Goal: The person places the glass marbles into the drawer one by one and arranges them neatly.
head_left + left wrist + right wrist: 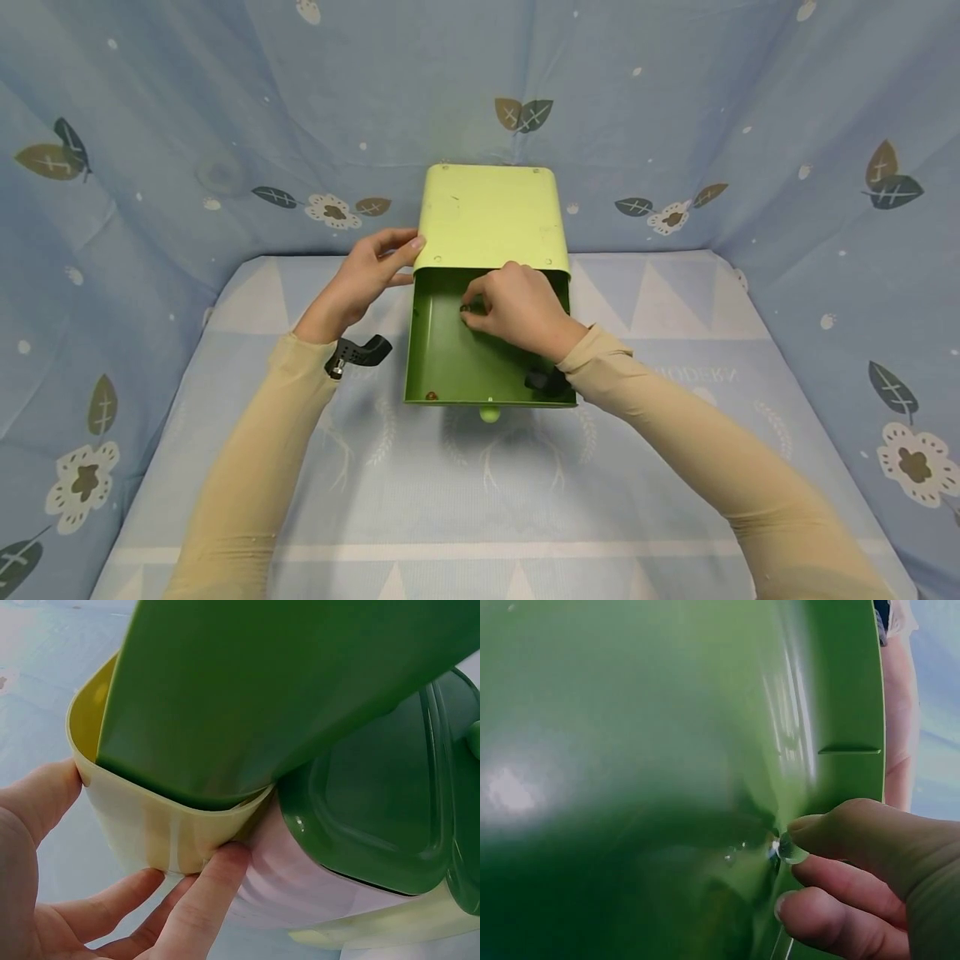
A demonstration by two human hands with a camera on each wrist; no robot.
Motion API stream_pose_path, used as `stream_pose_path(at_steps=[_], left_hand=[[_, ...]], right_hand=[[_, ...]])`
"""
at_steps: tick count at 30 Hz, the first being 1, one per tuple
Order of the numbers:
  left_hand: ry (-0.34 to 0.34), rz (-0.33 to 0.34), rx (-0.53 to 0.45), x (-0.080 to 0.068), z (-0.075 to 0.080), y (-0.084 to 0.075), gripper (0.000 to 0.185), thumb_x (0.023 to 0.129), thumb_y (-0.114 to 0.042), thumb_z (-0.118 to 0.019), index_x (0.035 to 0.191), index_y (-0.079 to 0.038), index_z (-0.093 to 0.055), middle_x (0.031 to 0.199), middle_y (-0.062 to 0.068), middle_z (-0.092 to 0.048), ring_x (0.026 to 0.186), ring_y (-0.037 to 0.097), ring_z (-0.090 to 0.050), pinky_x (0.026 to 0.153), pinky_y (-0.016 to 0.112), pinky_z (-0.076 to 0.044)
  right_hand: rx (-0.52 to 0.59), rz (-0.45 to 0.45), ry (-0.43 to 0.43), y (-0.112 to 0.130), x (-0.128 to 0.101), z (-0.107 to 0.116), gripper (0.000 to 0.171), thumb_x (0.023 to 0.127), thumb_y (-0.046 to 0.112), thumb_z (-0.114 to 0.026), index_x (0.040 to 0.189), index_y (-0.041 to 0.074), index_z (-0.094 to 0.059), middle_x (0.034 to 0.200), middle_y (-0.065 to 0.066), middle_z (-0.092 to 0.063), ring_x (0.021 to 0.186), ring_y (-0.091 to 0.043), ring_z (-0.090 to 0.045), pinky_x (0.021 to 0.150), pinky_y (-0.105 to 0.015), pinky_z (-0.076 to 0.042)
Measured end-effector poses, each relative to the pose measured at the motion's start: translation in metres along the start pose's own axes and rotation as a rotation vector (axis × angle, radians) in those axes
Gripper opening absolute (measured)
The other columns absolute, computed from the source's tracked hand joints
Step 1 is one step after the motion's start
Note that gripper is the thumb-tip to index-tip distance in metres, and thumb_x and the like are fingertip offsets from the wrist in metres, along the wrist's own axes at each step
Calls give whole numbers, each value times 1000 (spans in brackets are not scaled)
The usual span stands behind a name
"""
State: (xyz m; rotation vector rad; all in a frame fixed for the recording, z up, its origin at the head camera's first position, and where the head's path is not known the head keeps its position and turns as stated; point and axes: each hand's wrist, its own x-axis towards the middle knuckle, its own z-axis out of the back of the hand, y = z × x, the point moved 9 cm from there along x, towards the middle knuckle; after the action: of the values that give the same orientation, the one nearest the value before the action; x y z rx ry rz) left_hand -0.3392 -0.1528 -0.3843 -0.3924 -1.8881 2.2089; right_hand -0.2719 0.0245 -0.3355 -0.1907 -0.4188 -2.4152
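Observation:
Inside the pulled-out green drawer [450, 358], my right hand [517, 304] pinches a small clear glass marble [790, 850] between thumb and fingertips. The right wrist view shows it close over the shiny drawer floor, near a side wall. My left hand [367, 275] touches the near left corner of the yellow-green casing [491, 212], its thumb at the top edge. In the left wrist view its other fingers [199, 907] extend against the casing's side. A small reddish-brown marble [431, 396] lies in the drawer's front left corner.
A round green knob [490, 413] projects from the drawer front. Below the open drawer, the left wrist view shows a pink casing [300, 885] with a green drawer front [375, 810]. Patterned blue cloth [300, 100] hangs behind and at both sides of the table [420, 500].

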Motion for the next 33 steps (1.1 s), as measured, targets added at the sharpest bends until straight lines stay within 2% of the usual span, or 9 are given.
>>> stream_pose_path(at_steps=[17,33], left_hand=[[-7,-9,10,0,0,-1,69,114,-42,-62,167,-4,-41,163,15,-45,141,32,-54,114,47,-55],[-5,-3,11,1,0,0,69,114,-39,-62,168,-2,-39,165,19,-42,144,36,-51,118,49,-52]], right_hand=[[60,-19,-29,1,-5,13,14,98,26,-86,103,13,-89,57,9,-58,53,-8,-54,51,-30,-47],[154,-35,-115,1,-17,42,12,96,24,-89,99,12,-88,60,9,-60,53,-8,-54,53,-32,-48]])
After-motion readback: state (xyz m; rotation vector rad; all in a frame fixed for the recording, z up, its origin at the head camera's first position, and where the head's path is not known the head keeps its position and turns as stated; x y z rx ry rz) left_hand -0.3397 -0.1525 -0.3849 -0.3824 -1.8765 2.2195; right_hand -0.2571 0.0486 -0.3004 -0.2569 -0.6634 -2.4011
